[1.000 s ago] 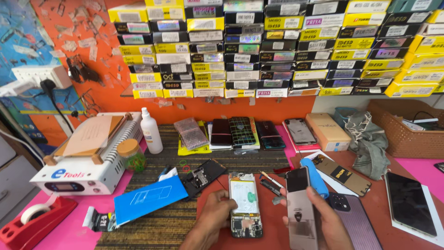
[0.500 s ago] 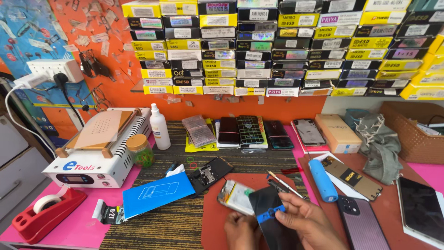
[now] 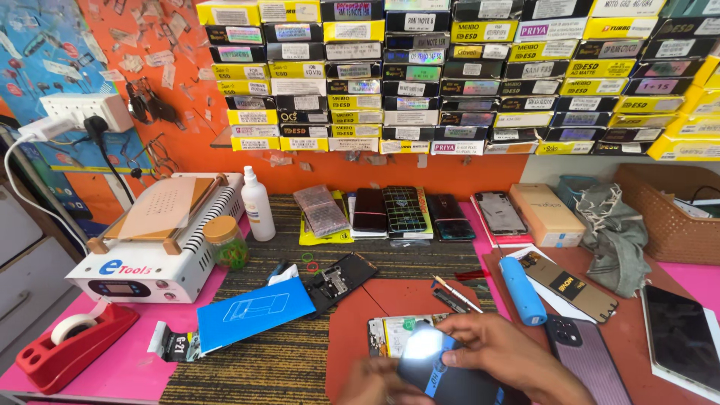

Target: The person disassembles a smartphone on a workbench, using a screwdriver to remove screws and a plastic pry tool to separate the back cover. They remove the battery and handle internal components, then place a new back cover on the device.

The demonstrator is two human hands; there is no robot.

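An opened phone body (image 3: 384,335) with bare internals lies on the red-brown mat (image 3: 390,296) at the bottom centre. Over it is a dark glossy screen panel (image 3: 442,375) with a blue tab, catching a bright glare. My right hand (image 3: 514,356) grips the panel from the right, fingers laid over its top edge. My left hand (image 3: 371,384), blurred at the frame's bottom edge, holds the panel's lower left side. The panel hides most of the phone body.
A white heating machine (image 3: 150,251) and a red tape dispenser (image 3: 64,349) stand at the left. A blue film sheet (image 3: 255,311), black phone frame (image 3: 337,281), thin tools (image 3: 454,294), blue cylinder (image 3: 521,291), ribbed back cover (image 3: 589,356), tablet (image 3: 686,337) and wicker basket (image 3: 667,214) surround the mat.
The dark panel, held upright beside the phone a second ago, has come down flat over the opened phone body. Both hands moved toward the bottom centre, and the view tilted lower.
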